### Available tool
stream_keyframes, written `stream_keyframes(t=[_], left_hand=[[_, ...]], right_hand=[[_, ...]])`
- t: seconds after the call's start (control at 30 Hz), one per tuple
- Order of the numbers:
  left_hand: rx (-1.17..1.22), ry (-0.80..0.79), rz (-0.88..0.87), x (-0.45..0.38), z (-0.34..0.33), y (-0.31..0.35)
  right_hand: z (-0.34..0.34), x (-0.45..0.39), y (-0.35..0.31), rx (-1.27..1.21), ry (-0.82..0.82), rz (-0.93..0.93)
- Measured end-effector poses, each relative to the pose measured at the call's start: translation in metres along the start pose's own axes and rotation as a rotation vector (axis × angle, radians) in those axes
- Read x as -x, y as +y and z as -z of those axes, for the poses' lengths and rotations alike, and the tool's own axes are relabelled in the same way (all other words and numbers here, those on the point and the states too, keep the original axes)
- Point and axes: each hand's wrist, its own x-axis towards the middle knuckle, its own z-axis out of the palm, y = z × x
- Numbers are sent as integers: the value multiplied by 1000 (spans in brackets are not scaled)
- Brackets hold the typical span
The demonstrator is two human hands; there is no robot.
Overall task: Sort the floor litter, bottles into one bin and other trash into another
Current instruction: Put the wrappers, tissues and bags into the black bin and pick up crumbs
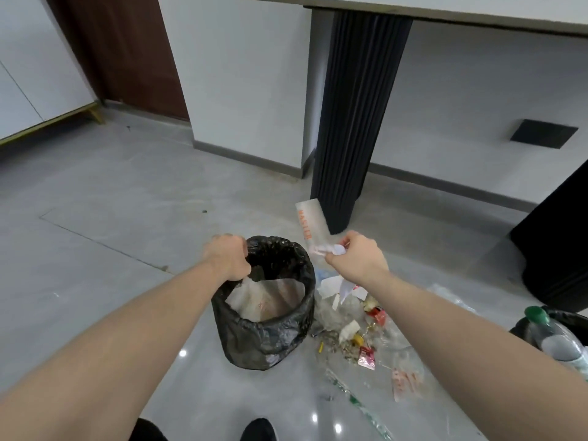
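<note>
A small bin lined with a black bag (264, 335) stands on the floor in front of me, with clear plastic wrapping inside. My left hand (227, 257) grips the bag's rim on its left side. To the right of the bin's rim, my right hand (356, 257) pinches a white plastic wrapper with orange lettering (310, 227) that sticks up above my fingers. A heap of litter (353, 332) lies on the floor right of the bin: paper scraps, red and yellow wrappers, clear plastic. At the right edge a second black bin (572, 319) holds a green-capped plastic bottle (553, 338).
A black ribbed table leg (356, 116) stands just behind the litter, under a pale tabletop. Another dark pedestal (560, 249) is at the far right. The walls meet in a corner behind the bin. My black shoes (257, 431) are at the bottom edge.
</note>
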Motion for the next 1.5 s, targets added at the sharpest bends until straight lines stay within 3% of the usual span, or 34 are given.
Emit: stream_keyframes(t=[0.23,0.43,0.57,0.7,1.03,1.27,1.5], left_hand=[[-74,-5,81,1,-13,-29],[-60,-54,111,-1,-16,-43],[-64,-71,80,-1,-16,-40],[-49,-66,-31,-1,-21,-14],[-151,-124,-502,5,-54,139],[-147,-216,-422,-19,-137,200],[-99,-127,-276,-70,-184,219]], right_hand=[[-50,-18,-60,188,-97,36],[-105,-13,-59,41,-355,114],[-89,-5,-25,78,-264,179],[-57,18,48,70,-160,128],[-8,64,243,214,-157,-324],[-27,38,295,75,-85,-363],[-52,0,310,-88,106,-562]])
